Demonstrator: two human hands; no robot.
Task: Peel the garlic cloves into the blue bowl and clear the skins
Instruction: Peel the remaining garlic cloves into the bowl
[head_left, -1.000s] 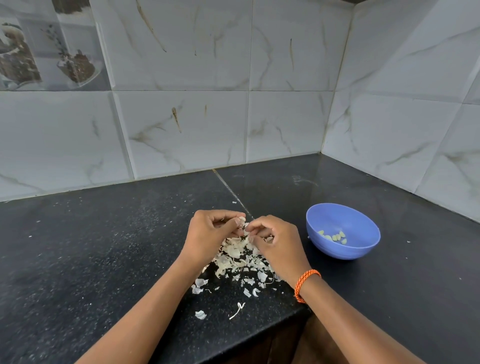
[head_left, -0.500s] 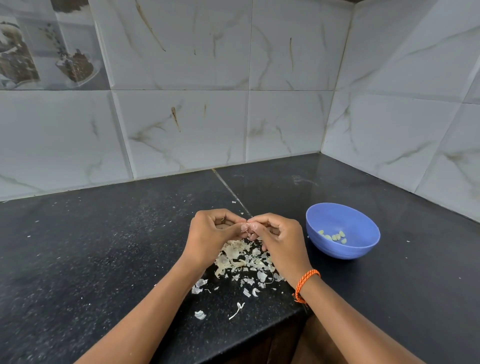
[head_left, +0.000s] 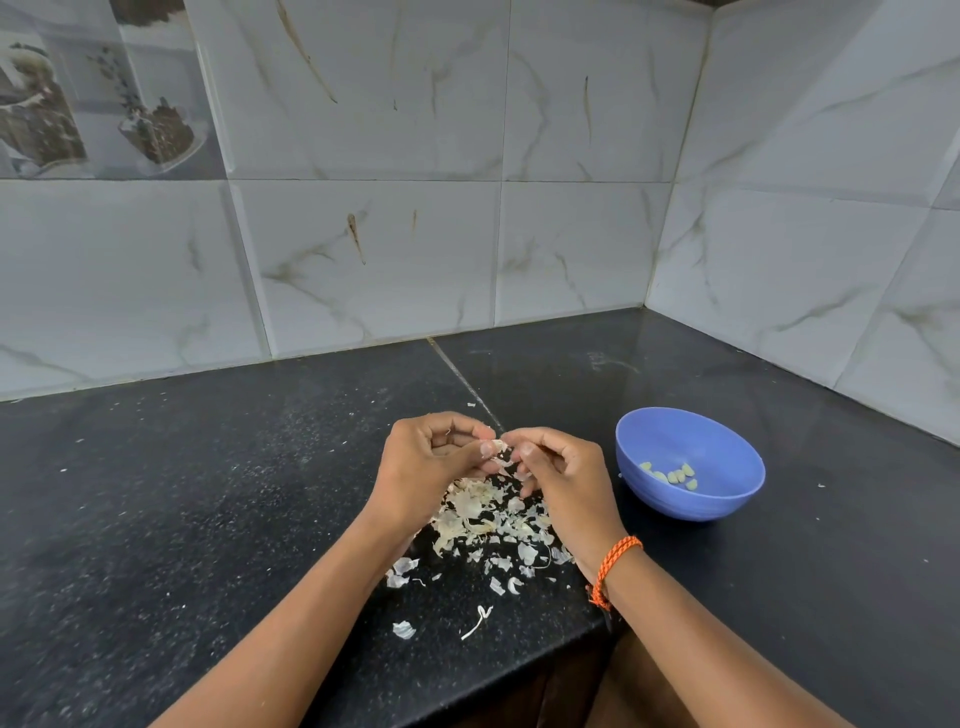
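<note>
My left hand (head_left: 426, 467) and my right hand (head_left: 566, 483) meet above the counter, both pinching one small garlic clove (head_left: 497, 452) with papery skin hanging from it. A pile of pale garlic skins (head_left: 483, 519) lies on the black counter right below the hands. The blue bowl (head_left: 727, 499) stands to the right of my right hand, with several peeled cloves (head_left: 670, 475) in its bottom.
The black granite counter (head_left: 208, 519) runs into a tiled corner at the back right. Its front edge cuts diagonally under my right forearm. Stray skin bits (head_left: 404, 630) lie near that edge. An orange cord bracelet (head_left: 613, 566) circles my right wrist.
Both hands have stayed together over the skin pile, lifting slightly; the fingers have shifted on the clove and a flap of skin now shows between them.
</note>
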